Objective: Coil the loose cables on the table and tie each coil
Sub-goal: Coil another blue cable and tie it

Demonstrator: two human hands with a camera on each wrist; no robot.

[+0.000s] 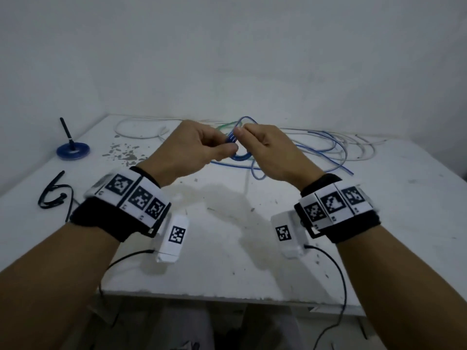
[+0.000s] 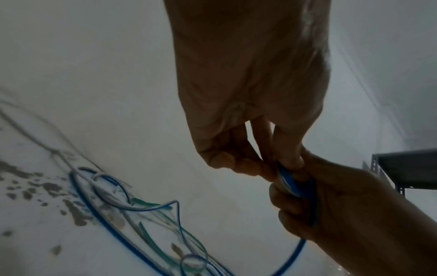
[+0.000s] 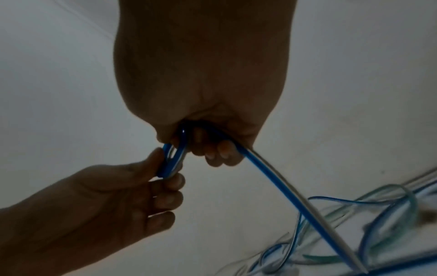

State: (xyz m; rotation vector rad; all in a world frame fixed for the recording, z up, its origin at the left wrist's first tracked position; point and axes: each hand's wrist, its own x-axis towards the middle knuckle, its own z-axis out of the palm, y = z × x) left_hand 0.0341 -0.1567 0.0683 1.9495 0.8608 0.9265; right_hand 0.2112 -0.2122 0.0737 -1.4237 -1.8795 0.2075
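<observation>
Both hands are raised over the middle of the white table (image 1: 227,248) with a small coil of blue cable (image 1: 232,142) between them. My left hand (image 1: 199,147) pinches the coil (image 3: 171,164) between thumb and forefinger. My right hand (image 1: 262,147) grips the same coil from the other side, fingers curled round it. From the right hand (image 3: 208,142) a blue cable tail (image 3: 283,190) runs down to the table. The coil (image 2: 292,184) shows as a few tight blue loops wedged between both thumbs.
Loose blue, green and white cables (image 1: 328,147) lie tangled across the far right of the table. A white cable loop (image 1: 136,127) lies at the far left. A blue round base with a black stick (image 1: 72,149) and a black cable (image 1: 54,193) sit at the left edge.
</observation>
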